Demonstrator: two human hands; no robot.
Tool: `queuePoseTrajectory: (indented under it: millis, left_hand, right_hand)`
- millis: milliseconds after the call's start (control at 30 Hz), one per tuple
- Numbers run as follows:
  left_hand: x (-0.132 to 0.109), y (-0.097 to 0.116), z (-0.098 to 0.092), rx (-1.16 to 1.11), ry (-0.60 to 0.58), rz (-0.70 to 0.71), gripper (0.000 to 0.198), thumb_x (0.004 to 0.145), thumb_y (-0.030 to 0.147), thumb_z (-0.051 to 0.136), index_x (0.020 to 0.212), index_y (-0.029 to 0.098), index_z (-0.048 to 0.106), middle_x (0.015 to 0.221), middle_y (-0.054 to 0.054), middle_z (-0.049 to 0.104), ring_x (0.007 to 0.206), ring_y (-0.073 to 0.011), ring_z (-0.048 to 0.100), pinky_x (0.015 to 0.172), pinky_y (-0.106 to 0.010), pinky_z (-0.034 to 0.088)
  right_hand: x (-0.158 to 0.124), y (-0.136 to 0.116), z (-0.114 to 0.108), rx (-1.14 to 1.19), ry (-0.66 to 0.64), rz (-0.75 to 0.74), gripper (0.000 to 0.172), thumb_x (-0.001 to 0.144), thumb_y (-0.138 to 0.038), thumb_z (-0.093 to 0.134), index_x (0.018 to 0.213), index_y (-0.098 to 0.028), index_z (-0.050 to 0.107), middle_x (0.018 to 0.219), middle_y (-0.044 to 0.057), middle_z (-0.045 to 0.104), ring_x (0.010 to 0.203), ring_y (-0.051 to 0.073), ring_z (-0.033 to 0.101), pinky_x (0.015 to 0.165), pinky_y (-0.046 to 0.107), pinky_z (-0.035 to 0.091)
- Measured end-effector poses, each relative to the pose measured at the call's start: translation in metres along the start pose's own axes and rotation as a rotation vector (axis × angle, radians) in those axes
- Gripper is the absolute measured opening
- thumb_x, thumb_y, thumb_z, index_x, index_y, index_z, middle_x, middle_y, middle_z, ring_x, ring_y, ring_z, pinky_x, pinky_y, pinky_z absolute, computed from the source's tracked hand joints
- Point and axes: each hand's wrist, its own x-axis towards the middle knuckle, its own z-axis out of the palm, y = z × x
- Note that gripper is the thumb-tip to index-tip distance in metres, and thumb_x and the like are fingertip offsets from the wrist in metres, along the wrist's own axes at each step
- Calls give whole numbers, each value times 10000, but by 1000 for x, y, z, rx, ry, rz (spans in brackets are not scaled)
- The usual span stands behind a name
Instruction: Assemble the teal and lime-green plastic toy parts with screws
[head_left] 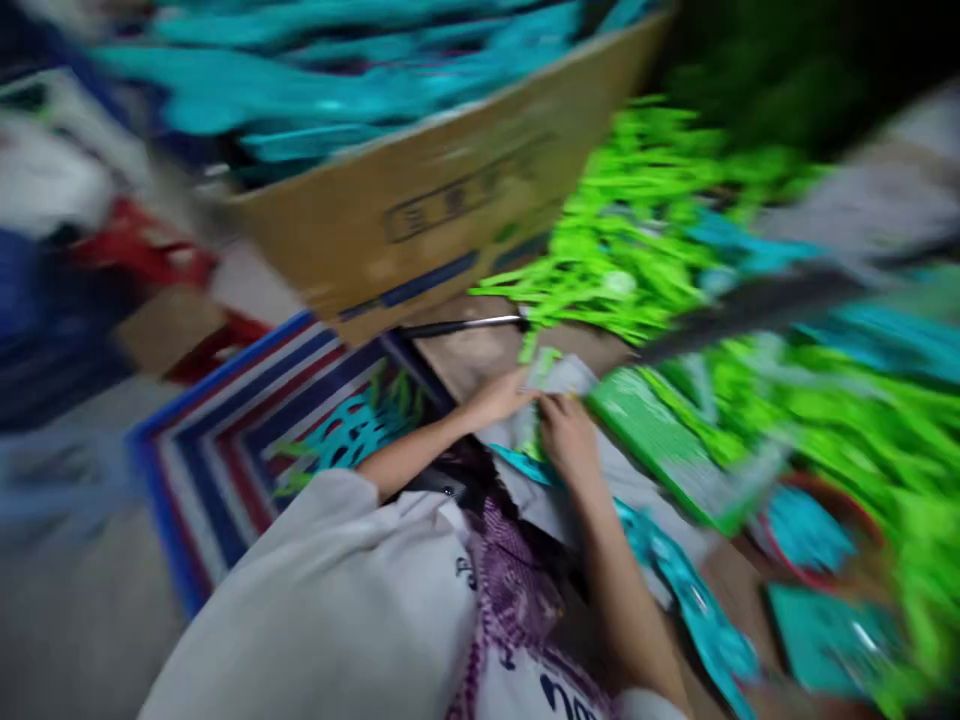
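Note:
My left hand (501, 396) and my right hand (568, 432) are close together over a pale sheet (622, 470) in front of my body. The fingers of both are closed around a small bright green plastic piece (545, 366), whose exact kind is blurred. Part of it sticks out beyond the fingertips. Beside my right forearm lies a long turquoise plastic part (694, 590). A green slab-like block (664, 440) rests just right of my right hand.
A cardboard box (450, 210) full of turquoise parts stands ahead. Bright green strips (637, 220) are heaped to the right, near a round red-rimmed container (874, 510). At left, a striped mat or bag (217, 450) has turquoise and green pieces on it. A dark-handled rod (465, 324) lies ahead.

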Motion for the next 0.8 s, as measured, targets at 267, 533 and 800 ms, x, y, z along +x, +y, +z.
queuePoseTrajectory:
  millis: [267, 533, 800]
  left_hand:
    - [30, -30, -19, 510, -82, 142, 549, 894, 416, 555, 1385, 171, 572, 1348, -180, 542, 1313, -346, 530, 1141, -509, 406]
    - [36, -17, -22, 799, -275, 278, 580, 972, 491, 369, 1397, 140, 551, 1540, -187, 469, 1376, -417, 443, 1148, -635, 330]
    - [27, 10, -21, 929, -344, 179, 552, 986, 419, 376, 1422, 119, 533, 1587, -197, 420, 1392, -436, 421, 1105, -690, 326]
  right_hand:
    - [14, -3, -13, 201, -12, 147, 480, 997, -151, 374, 1440, -250, 529, 1353, 115, 616, 1204, 266, 542, 950, 427, 478]
    - [19, 0, -28, 322, -6, 247, 384, 984, -183, 428, 1276, -277, 658, 1303, 59, 650, 1204, 262, 576, 936, 409, 510]
    - [17, -6, -25, 345, 29, 236, 374, 993, -202, 439, 1292, -220, 663, 1413, 100, 610, 1250, 275, 568, 981, 442, 495]
